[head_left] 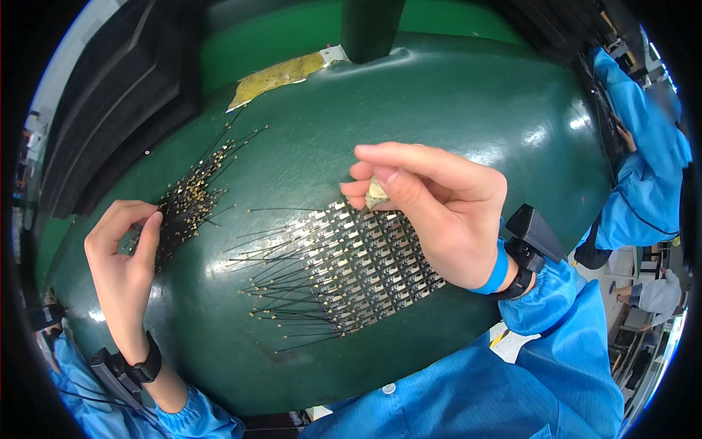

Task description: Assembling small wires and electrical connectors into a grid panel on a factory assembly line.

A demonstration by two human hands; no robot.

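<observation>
"What does the head view show?"

"A grid (pixel 365 267) of small metallic pieces in rows, lying on a green bench (pixel 292 161). Take it as the landmark."

"Where is the right hand?"

"The right hand (pixel 457 212) is over the grid's far right part, thumb and fingers closed around a small pale, yellowish thing (pixel 376 193). Its tip points down toward the far edge of the grid. I can't tell whether it touches the pieces."

"And the left hand?"

"The left hand (pixel 121 245) is well to the left of the grid, at the near-left side of a heap of thin black cables (pixel 191 194) with gold-coloured ends. Its thumb and index finger are bent close together there; whether they grip a cable, I can't tell."

"Any cables at the grid itself?"

"Yes, a row of black leads (pixel 281 289) fans out from its left side, small gold tips lying on the bench."

"What else surrounds it?"

"Beyond the grid, a dark post (pixel 371 29) rises at the bench's far edge, with a worn yellow strip (pixel 281 77) to the post's left. Black trays (pixel 131 95) stand far off to the grid's upper left. Well to the grid's right is another person in blue sleeves (pixel 640 179)."
</observation>
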